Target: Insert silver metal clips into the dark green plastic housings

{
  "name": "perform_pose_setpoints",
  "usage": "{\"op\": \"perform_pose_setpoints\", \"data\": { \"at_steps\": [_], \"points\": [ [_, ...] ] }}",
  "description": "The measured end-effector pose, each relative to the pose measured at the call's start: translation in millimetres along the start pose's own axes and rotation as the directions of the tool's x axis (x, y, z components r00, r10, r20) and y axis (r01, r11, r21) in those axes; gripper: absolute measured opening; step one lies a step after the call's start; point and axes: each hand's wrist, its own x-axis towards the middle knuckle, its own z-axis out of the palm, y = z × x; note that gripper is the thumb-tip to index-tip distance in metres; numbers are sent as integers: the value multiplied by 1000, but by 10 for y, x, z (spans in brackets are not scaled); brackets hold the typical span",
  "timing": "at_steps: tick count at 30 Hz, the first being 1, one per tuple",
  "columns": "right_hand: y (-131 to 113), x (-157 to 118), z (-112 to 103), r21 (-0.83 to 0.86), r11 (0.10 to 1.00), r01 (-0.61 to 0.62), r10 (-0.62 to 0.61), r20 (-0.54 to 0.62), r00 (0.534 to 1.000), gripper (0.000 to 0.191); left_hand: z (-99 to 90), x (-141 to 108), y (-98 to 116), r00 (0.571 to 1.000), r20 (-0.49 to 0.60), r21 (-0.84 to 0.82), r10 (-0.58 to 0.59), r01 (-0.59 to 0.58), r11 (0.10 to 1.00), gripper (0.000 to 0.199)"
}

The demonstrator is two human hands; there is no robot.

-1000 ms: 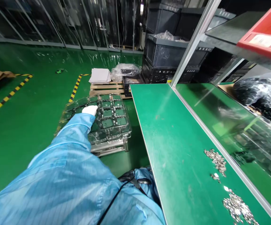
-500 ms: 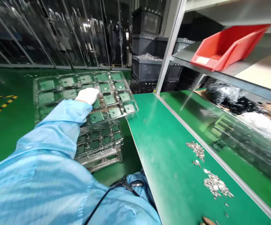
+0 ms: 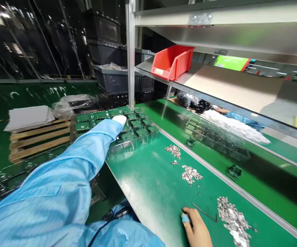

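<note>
My left hand (image 3: pixel 119 119), in a white glove, is on a clear plastic tray (image 3: pixel 127 145) and appears to grip it; its fingers are largely hidden. Green square parts sit in the tray's pockets. The tray extends over the far left corner of the green table (image 3: pixel 148 178). My bare right hand (image 3: pixel 198 228), with blue tape on one digit, rests at the table's near side with fingers apart and nothing in them. Beside it lies an L-shaped hex key (image 3: pixel 205 212). Small silver metal pieces form piles, the nearest (image 3: pixel 233 219) right of the hex key.
A metal post (image 3: pixel 131 55) and a shelf with a red bin (image 3: pixel 172 61) rise over the table. Black crates (image 3: pixel 114 82) are stacked behind. A wooden pallet (image 3: pixel 40 139) stands left with white sheets. Beyond the table, another person's blue sleeve (image 3: pixel 246 120) shows.
My left hand has brought the tray from above the lower tray stack at the left over to the table corner. The view has turned right, and my right hand has come further into view.
</note>
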Motion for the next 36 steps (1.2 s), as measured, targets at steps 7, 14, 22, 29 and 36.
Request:
{"op": "perform_pose_setpoints", "data": {
  "at_steps": [7,14,22,29,36],
  "points": [
    [79,-29,64,-35,999,35,-34,22,999,29,-130,321,728,993,121,102,5,-17,995,34],
    [104,-17,87,-29,998,50,-50,14,999,27,85,432,1744,966,200,-19,163,-162,987,33],
    [-145,-44,-15,-3,995,-105,105,64,992,30,326,523,2010,982,177,-149,69,-43,988,30],
    [-260,-44,-46,-3,994,-108,108,52,993,32,-102,379,1945,993,-60,-360,102,-117,925,23],
    [-510,-42,-264,149,988,29,-5,-162,987,41,79,-850,2395,740,19,-818,673,-375,436,31]
  ]
}}
